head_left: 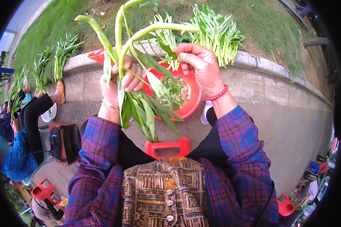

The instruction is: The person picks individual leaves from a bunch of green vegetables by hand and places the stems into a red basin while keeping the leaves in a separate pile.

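Hands hold leafy green stems (red basin below).

We look down on grey pavement, with a round red plastic basin standing close to a low stone kerb. At the left, a white tub sits on the same ground; nearer us, a red plastic stool stands there too. Across the kerb we see a large bundle of long-leaved greens and, just beside it, a smaller bundle, partly hidden.
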